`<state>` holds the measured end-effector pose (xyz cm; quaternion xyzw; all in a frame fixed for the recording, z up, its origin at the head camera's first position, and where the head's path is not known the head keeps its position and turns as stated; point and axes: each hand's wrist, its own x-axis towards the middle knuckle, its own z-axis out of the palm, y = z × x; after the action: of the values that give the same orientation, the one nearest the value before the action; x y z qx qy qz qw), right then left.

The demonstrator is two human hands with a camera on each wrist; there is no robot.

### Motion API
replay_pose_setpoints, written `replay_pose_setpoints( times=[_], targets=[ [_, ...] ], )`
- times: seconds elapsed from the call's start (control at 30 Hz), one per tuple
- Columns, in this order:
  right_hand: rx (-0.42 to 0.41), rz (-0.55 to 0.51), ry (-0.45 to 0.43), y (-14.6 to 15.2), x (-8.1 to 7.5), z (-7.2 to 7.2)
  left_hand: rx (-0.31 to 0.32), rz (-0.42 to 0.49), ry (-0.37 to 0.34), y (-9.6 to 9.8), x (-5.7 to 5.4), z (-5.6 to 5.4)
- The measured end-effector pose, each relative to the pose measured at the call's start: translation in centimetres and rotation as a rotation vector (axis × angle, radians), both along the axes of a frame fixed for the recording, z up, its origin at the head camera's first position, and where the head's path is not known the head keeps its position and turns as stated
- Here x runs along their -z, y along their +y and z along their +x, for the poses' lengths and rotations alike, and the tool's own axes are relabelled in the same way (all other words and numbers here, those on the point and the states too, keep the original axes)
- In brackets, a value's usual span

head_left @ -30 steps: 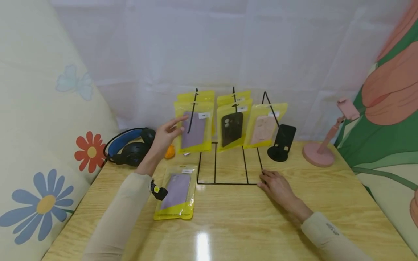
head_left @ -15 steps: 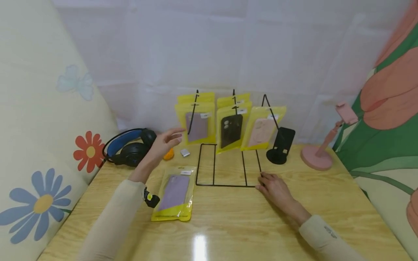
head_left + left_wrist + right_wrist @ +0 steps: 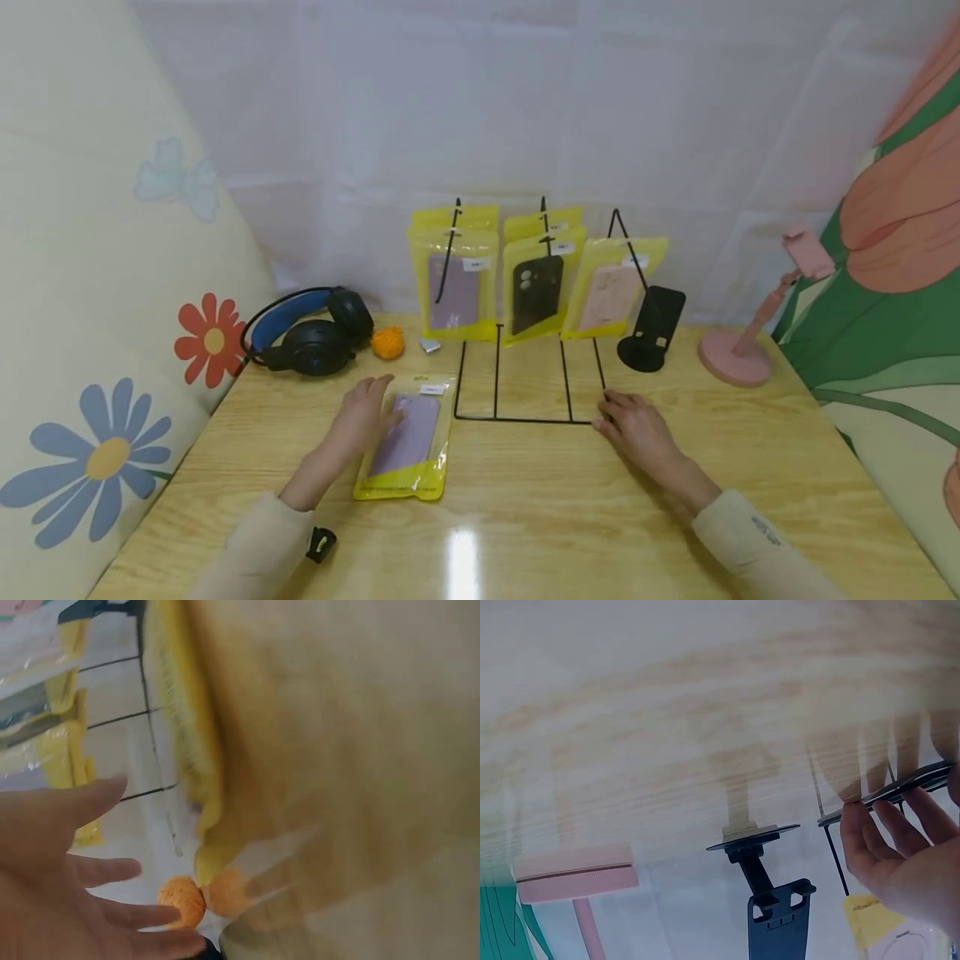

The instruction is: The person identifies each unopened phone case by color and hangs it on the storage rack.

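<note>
My left hand [image 3: 356, 421] reaches over the left side of a bagged purple phone case [image 3: 416, 442] lying flat on the table. In the left wrist view that hand [image 3: 82, 885] has its fingers spread, apart from the bag's yellow edge [image 3: 191, 742]. My right hand [image 3: 641, 433] pinches the front right corner of a black wire display rack [image 3: 517, 421]; fingertips meet the base bar [image 3: 885, 799] in the right wrist view. Yellow-edged bags hang from the rack's hooks: purple case [image 3: 453, 296], black case [image 3: 536, 296], pink case [image 3: 606, 300], with further bags behind the first two.
Black headphones [image 3: 318, 342] and an orange ball-shaped thing [image 3: 387, 342] stand at the back left, beside a small white piece [image 3: 430, 345]. Right of the rack are a black phone stand [image 3: 656, 321] and a pink phone stand [image 3: 738, 358]. Hung cloth borders the table.
My left hand has left the hanging purple case and moved down and toward me, over the bag on the table. The right hand stays at the rack's corner.
</note>
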<state>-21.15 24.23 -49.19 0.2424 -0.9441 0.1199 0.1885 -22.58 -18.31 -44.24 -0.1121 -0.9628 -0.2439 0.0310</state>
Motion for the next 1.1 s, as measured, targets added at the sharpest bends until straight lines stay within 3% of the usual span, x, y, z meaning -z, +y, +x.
replay_pose_setpoints(
  times=[0.07,0.17,0.5,0.77,0.97,1.1],
  targets=[
    [0.000,-0.001,-0.003,0.0,0.0,0.0,-0.016,-0.097,-0.069,0.3,0.3,0.8],
    [0.000,-0.003,-0.005,0.1,0.0,-0.1,-0.028,-0.182,-0.119,0.9,0.4,1.6],
    [0.013,-0.007,-0.001,0.2,-0.1,-0.1,-0.007,-0.255,-0.192,2.5,0.2,2.3],
    [0.003,-0.012,0.002,0.0,-0.2,0.0,0.039,-0.230,-0.186,1.8,0.0,2.3],
    [0.006,-0.013,0.002,-0.1,-0.3,0.1,0.029,-0.116,-0.214,1.2,-0.5,2.4],
    [-0.003,-0.011,-0.004,-0.1,-0.2,0.2,0.029,-0.040,-0.158,0.8,-0.3,2.5]
  ],
)
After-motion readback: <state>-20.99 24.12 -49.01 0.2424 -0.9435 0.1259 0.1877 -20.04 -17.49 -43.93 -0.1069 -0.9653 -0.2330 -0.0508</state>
